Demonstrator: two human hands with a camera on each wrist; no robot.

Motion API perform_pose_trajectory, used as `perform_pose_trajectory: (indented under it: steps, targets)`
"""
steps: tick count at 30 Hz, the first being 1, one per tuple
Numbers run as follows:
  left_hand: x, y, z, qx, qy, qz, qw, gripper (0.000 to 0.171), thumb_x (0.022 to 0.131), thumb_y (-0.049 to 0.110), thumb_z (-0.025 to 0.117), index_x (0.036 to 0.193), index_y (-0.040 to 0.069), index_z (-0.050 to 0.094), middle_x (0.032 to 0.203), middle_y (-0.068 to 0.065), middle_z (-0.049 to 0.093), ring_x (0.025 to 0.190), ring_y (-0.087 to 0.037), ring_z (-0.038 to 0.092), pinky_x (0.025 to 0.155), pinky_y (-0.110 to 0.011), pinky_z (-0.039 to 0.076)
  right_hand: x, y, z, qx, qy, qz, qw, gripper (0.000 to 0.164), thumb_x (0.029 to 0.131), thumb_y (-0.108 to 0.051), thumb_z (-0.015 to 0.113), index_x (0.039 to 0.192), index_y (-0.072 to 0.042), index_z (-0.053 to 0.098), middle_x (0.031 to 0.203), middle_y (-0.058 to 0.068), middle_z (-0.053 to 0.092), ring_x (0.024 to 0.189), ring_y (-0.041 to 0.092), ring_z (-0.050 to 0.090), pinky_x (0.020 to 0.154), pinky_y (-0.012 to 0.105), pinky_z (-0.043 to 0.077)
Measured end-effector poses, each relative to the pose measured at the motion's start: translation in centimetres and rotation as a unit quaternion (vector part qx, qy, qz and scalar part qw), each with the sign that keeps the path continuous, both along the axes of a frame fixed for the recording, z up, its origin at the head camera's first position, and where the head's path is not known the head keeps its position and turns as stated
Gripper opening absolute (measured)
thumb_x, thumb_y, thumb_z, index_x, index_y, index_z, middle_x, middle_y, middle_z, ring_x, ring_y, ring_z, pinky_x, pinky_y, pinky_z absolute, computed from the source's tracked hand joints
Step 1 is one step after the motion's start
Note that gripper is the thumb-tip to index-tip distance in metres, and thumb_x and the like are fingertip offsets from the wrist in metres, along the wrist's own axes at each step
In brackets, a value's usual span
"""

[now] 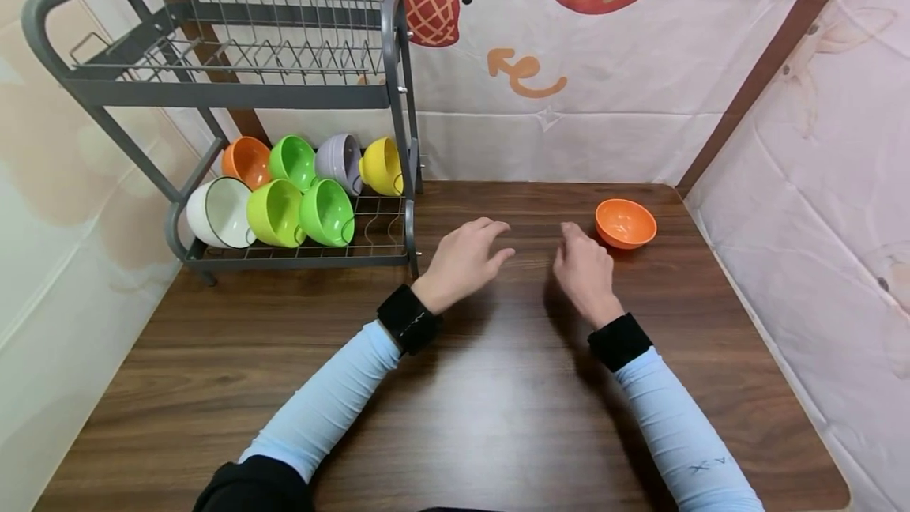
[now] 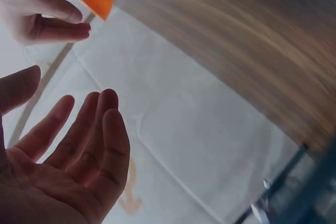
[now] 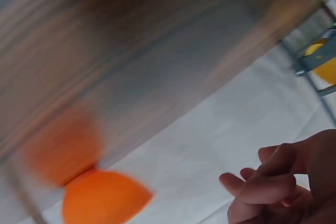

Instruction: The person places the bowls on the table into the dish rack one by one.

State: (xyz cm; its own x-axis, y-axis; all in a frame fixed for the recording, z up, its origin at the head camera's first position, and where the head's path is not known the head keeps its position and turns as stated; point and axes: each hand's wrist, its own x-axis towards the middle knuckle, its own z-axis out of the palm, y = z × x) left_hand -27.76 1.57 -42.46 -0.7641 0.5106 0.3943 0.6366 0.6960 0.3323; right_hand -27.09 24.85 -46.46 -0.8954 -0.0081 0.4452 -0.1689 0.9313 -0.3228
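Observation:
An orange bowl (image 1: 626, 224) stands upright on the table at the right, close to the back edge. My right hand (image 1: 587, 273) hovers just left of it with loosely bent fingers and holds nothing; in the right wrist view the bowl (image 3: 102, 198) appears apart from the fingers. Nearer the rack, my left hand (image 1: 464, 261) is over the table with its palm turned inward. Its fingers (image 2: 113, 156) are slightly bent and spread from the thumb, with nothing between them. A gap separates the two hands.
A grey two-tier dish rack (image 1: 242, 95) stands at the back left. Its lower tier carries tilted bowls, among them a white bowl (image 1: 222, 212), a lavender bowl (image 1: 338, 161) and a yellow bowl (image 1: 382, 167). White printed cloth (image 1: 604, 133) hangs behind the wooden table (image 1: 498, 417).

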Motion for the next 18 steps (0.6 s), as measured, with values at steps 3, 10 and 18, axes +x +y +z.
perform_pose_trajectory:
  steps: [3,10,18]
  targets:
    - [-0.3,1.5,-0.3,-0.011,-0.019,-0.009,0.9997,0.042,0.105,0.034,0.069,0.139,0.01,0.067,0.132,-0.009,0.068,0.118,-0.025,0.067,0.094,-0.04,0.056,-0.5,2.1,-0.2,0.026,-0.013,-0.033,0.999,0.037,0.101,-0.002,0.054,0.137,0.004,0.061,0.133,0.022,0.066,0.081,0.05,0.068,0.06,0.062,0.054]
    - [-1.1,4.8,-0.5,-0.026,-0.045,-0.029,0.9982,0.047,0.105,0.036,0.068,0.145,0.012,0.062,0.136,-0.009,0.066,0.122,-0.024,0.065,0.098,-0.039,0.055,-1.2,5.1,-1.0,0.056,-0.046,-0.054,0.996,0.034,0.101,-0.001,0.051,0.134,0.007,0.056,0.124,0.027,0.064,0.081,0.054,0.065,0.064,0.065,0.054]
    - [-1.5,6.9,0.3,-0.033,-0.045,-0.033,0.9979,0.048,0.105,0.036,0.068,0.146,0.012,0.062,0.135,-0.007,0.066,0.119,-0.021,0.065,0.094,-0.036,0.056,-1.7,6.6,-1.3,0.081,-0.06,-0.071,0.992,0.029,0.099,0.0,0.05,0.125,0.011,0.056,0.108,0.03,0.061,0.082,0.055,0.065,0.066,0.065,0.055]
